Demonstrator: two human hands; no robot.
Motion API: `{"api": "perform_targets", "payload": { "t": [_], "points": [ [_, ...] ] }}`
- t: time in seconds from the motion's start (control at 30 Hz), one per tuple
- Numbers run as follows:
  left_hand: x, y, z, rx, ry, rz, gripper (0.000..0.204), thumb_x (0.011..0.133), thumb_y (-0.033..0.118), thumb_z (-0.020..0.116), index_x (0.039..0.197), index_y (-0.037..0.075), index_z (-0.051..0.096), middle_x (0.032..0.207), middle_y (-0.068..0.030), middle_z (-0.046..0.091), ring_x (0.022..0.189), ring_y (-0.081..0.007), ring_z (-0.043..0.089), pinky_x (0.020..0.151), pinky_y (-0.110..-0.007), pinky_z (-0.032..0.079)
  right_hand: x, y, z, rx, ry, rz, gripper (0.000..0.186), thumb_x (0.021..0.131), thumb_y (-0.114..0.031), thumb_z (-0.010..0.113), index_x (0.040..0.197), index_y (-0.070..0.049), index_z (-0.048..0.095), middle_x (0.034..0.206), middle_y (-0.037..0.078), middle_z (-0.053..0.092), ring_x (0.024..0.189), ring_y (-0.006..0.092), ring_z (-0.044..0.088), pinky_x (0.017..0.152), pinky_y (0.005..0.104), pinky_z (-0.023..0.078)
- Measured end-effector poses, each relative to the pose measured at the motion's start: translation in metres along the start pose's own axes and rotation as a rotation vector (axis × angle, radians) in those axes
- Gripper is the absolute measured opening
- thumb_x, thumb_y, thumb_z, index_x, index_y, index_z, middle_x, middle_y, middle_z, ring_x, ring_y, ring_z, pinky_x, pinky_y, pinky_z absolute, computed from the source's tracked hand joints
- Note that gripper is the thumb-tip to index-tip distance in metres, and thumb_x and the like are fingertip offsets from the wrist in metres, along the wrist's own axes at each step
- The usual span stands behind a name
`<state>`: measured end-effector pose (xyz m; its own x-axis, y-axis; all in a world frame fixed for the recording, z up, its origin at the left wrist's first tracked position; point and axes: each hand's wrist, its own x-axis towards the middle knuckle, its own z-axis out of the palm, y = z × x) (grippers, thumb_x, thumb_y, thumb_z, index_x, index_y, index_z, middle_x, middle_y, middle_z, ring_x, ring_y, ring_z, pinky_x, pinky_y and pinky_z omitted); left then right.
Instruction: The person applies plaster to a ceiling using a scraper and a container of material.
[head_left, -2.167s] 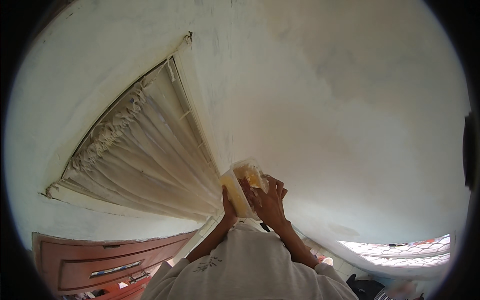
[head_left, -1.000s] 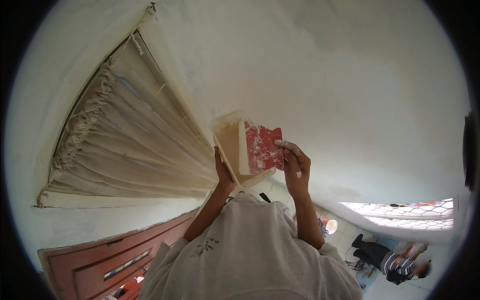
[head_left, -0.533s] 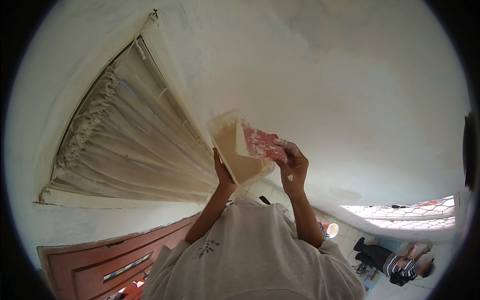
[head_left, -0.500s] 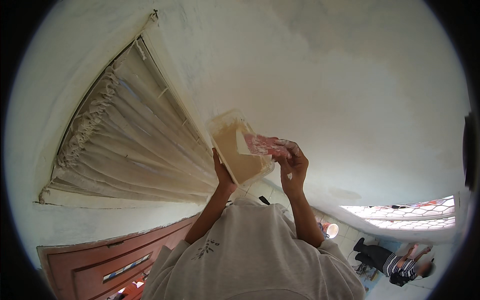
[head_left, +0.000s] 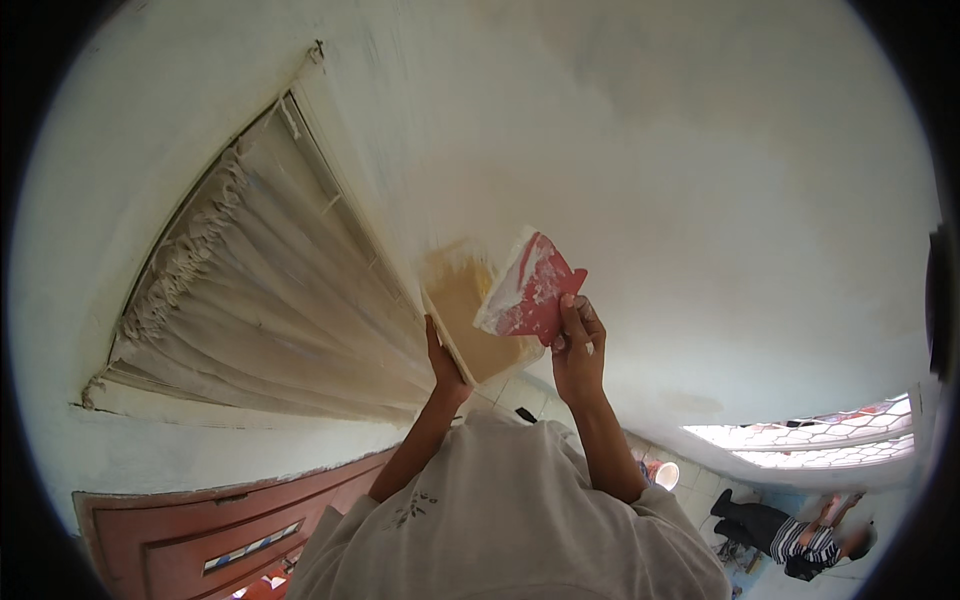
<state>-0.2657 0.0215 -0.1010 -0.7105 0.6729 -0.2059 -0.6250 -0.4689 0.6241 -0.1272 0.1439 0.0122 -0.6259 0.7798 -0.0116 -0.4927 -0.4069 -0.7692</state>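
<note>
My left hand grips the side of a plastic tub, tilted in front of my chest, with beige filler paste coating its inside. In my right hand, a red putty spreader is pinched between thumb and fingers. White paste lies along the spreader's broad edge and smears its face. The spreader is over the tub's right side and hides part of its inside; whether they touch I cannot tell.
A pale, patchy wall rises ahead. Left is a window with a cream curtain, and below it a red-brown door. Lower right, a person in a striped top is near a bucket on the tiled floor.
My right hand has turned the spreader so its broad red face and paste-laden edge now show. Its edge has come up from inside the tub. My left hand keeps hold of the tub.
</note>
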Motion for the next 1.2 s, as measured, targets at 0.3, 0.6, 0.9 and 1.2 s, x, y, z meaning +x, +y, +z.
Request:
{"api": "perform_targets", "payload": {
  "t": [0.3,0.6,0.9,1.2],
  "points": [
    [0.027,0.028,0.018,-0.186,-0.092,-0.066,0.076,0.100,0.071,0.039,0.153,0.017,0.042,0.144,-0.0066,0.054,0.131,-0.0245,0.054,0.110,-0.043,0.046,0.041,-0.045,0.043,-0.179,-0.199,-0.214,0.026,0.103,-0.018,0.064,0.123,-0.006,0.052,0.093,0.000,0.064,0.081,0.0085,0.057,0.071,0.0253,0.044],
    [0.035,0.060,0.042,-0.193,-0.092,-0.011,0.081,0.098,0.074,0.040,0.157,0.019,0.035,0.150,-0.0066,0.048,0.138,-0.0252,0.047,0.112,-0.044,0.042,0.157,-0.114,0.158,-0.685,-0.272,-0.890,0.032,0.099,-0.015,0.063,0.122,0.001,0.048,0.085,0.008,0.064,0.071,0.0143,0.060,0.065,0.0320,0.049],
    [0.009,0.049,0.010,-0.175,-0.018,0.028,0.079,0.098,0.073,0.042,0.156,0.018,0.037,0.149,-0.0064,0.049,0.135,-0.0245,0.049,0.111,-0.041,0.044,0.263,-0.193,0.311,-1.076,-0.139,-1.374,0.035,0.090,-0.008,0.064,0.116,0.007,0.046,0.073,0.026,0.065,0.068,0.0452,0.067,0.061,0.0493,0.053],
    [0.009,0.041,0.007,-0.217,-0.016,-0.024,0.080,0.097,0.073,0.043,0.155,0.018,0.039,0.147,-0.0067,0.051,0.133,-0.0246,0.052,0.109,-0.042,0.046,0.305,-0.204,0.348,-1.192,-0.041,-1.396,0.041,0.089,-0.015,0.067,0.114,0.011,0.046,0.074,0.027,0.067,0.072,0.0458,0.069,0.068,0.0517,0.056]
  ]
}}
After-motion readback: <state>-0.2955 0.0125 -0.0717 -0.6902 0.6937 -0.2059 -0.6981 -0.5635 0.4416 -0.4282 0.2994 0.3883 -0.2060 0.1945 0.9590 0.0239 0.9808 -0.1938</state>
